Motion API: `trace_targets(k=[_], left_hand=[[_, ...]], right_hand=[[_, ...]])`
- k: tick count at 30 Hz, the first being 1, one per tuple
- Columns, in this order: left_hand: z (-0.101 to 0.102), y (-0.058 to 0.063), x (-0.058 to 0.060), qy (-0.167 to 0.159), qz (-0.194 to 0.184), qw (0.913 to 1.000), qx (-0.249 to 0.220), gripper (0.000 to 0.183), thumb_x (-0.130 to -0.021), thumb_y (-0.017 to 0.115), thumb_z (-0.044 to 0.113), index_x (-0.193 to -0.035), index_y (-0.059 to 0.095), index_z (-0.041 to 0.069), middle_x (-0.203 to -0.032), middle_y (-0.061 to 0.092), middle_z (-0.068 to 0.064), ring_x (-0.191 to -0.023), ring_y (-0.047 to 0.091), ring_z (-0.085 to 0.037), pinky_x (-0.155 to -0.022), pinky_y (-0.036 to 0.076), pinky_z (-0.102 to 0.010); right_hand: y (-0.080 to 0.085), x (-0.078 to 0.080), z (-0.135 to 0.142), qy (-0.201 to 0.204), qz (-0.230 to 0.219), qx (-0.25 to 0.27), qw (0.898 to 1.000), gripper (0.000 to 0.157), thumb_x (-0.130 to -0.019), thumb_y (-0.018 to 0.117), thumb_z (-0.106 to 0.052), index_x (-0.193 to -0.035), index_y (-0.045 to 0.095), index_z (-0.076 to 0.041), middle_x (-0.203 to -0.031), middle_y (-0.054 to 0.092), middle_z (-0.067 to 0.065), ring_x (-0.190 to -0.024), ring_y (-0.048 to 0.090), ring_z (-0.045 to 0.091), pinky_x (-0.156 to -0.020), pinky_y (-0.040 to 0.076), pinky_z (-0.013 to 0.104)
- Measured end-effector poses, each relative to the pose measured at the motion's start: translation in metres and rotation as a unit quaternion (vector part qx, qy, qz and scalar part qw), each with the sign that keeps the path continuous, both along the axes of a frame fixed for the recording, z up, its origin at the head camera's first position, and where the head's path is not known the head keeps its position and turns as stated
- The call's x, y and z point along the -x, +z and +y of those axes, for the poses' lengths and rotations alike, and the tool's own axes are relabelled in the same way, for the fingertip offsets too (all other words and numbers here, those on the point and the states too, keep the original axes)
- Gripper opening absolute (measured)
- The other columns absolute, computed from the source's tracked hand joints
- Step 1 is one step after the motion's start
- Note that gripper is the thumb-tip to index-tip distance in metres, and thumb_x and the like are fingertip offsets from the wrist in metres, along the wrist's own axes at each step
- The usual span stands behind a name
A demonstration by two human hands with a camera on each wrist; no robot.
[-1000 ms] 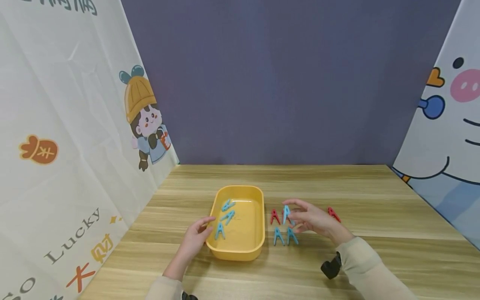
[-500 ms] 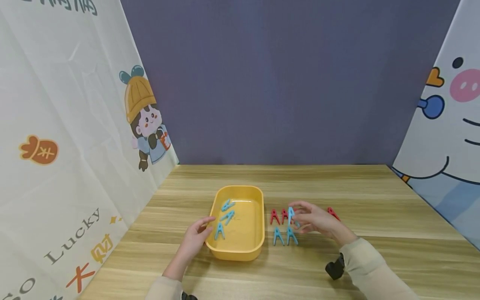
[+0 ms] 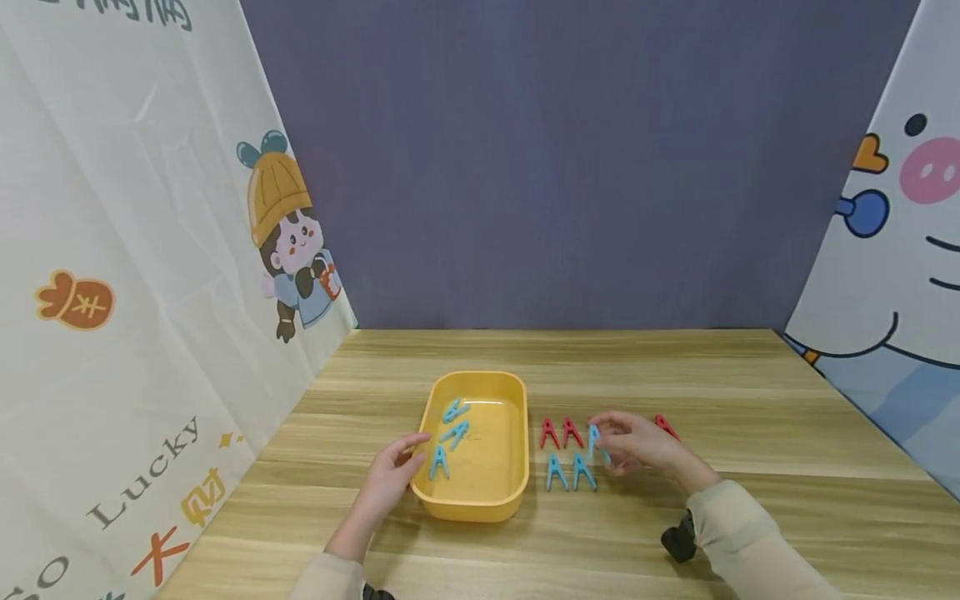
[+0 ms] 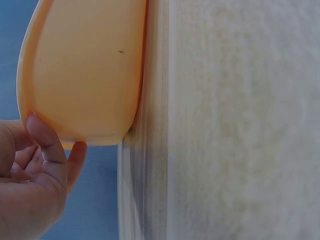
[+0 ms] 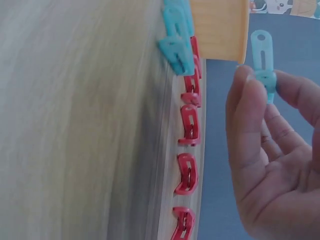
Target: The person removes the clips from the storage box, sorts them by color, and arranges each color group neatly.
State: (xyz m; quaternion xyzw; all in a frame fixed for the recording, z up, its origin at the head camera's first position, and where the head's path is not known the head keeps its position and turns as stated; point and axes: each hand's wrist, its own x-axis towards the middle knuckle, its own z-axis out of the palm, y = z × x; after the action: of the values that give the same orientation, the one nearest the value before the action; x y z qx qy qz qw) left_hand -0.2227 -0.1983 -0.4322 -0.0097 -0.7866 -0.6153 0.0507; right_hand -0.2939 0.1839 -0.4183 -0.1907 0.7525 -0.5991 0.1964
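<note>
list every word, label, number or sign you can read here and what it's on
"Lucky": white left backdrop.
"So", apparently, at the picture's edge: same backdrop.
"大", apparently, in red: same backdrop.
Yellow character, printed bag sign, cut-off green characters: same backdrop, not surely readable.
Yellow basin: faint floor mark, too small.
Blue clips, red clips: none readable.

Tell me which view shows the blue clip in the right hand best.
The right wrist view: the blue clip looks large there, its upper end clear of the right hand. The head view shows it small and partly covered by the hand; the left wrist view does not show it.
</note>
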Motion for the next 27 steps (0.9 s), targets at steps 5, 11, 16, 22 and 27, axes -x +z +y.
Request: trace_targets(k=[5, 11, 16, 22, 27], left_hand=[[0.0, 0.0, 0.0, 0.004, 0.001, 1.0, 0.006, 0.031, -0.092, 0.052, 0.003, -0.123, 0.055, 0.002, -0.133, 0.042, -0.023, -0.099, 0.054, -0.034, -0.068, 0.052, -0.04], [-0.001, -0.001, 0.003, 0.007, 0.004, 0.9999, 0.015, 0.03, -0.091, 0.051, 0.0, -0.121, 0.056, 0.001, -0.125, 0.048, -0.025, -0.094, 0.056, -0.032, -0.064, 0.052, -0.037], [-0.002, -0.002, 0.003, 0.008, 0.004, 0.9999, 0.014, 0.03, -0.091, 0.051, -0.001, -0.121, 0.056, 0.001, -0.124, 0.049, -0.024, -0.093, 0.056, -0.032, -0.064, 0.052, -0.039], [-0.001, -0.001, 0.002, 0.004, 0.003, 0.9999, 0.014, 0.031, -0.091, 0.052, 0.001, -0.122, 0.055, 0.001, -0.125, 0.048, -0.025, -0.093, 0.056, -0.032, -0.063, 0.052, -0.036], [-0.002, -0.001, 0.001, 0.001, 0.004, 0.9999, 0.012, 0.031, -0.092, 0.051, 0.002, -0.122, 0.055, 0.001, -0.129, 0.045, -0.025, -0.098, 0.055, -0.034, -0.065, 0.052, -0.038]], right_hand=[[-0.005, 0.001, 0.002, -0.012, 0.005, -0.012, 1.0, 0.047, -0.089, 0.058, -0.007, -0.127, 0.037, 0.011, -0.086, 0.052, 0.016, -0.061, 0.06, 0.022, -0.051, 0.051, 0.03], [-0.011, 0.003, 0.004, -0.034, 0.001, -0.046, 0.998, 0.046, -0.088, 0.059, -0.008, -0.128, 0.041, 0.007, -0.082, 0.052, 0.015, -0.057, 0.061, 0.022, -0.05, 0.052, 0.033], [-0.014, 0.0, 0.004, -0.031, 0.008, -0.064, 0.997, 0.047, -0.088, 0.06, -0.009, -0.127, 0.042, 0.008, -0.078, 0.052, 0.016, -0.055, 0.061, 0.023, -0.049, 0.053, 0.034], [-0.017, -0.003, 0.003, -0.013, 0.0, -0.078, 0.997, 0.046, -0.089, 0.057, -0.008, -0.127, 0.04, 0.009, -0.084, 0.054, 0.016, -0.054, 0.061, 0.02, -0.049, 0.053, 0.033], [-0.019, -0.004, 0.003, -0.012, 0.002, -0.092, 0.996, 0.044, -0.089, 0.058, -0.008, -0.127, 0.041, 0.008, -0.081, 0.057, 0.016, -0.052, 0.06, 0.018, -0.047, 0.052, 0.031]])
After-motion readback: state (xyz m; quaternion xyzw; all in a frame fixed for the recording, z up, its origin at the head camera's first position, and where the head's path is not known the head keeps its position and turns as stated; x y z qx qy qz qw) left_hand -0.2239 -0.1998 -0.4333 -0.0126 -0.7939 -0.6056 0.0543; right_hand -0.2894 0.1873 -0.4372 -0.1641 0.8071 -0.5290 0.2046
